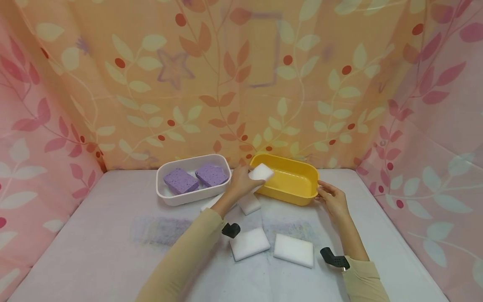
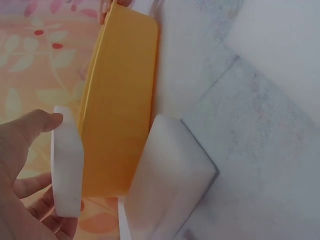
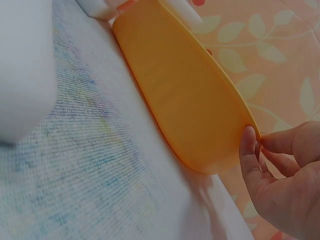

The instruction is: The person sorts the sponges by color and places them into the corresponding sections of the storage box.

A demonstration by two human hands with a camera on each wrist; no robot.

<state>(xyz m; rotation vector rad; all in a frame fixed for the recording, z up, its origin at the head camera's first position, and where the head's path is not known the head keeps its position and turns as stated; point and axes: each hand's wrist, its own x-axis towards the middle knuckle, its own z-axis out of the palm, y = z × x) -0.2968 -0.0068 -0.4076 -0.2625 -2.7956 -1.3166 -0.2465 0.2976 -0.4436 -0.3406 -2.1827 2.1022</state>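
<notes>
Wht block point(image 1: 262, 172) in L grip point(image 1: 240, 183)

One counter point(image 1: 94, 251) carries one white tub point(image 1: 188, 198) and one yellow tub point(image 1: 283, 196), making two tubs. There are two purple sponges point(image 1: 181, 181), both in the white tub. White blocks point(image 1: 293, 250) come to five: two at the front, two nearer the tubs (one of these is partly hidden behind the left arm point(image 1: 185, 256)), and one held. Two hands show, one left hand point(image 1: 241, 182) and one right hand point(image 1: 334, 201).
</notes>
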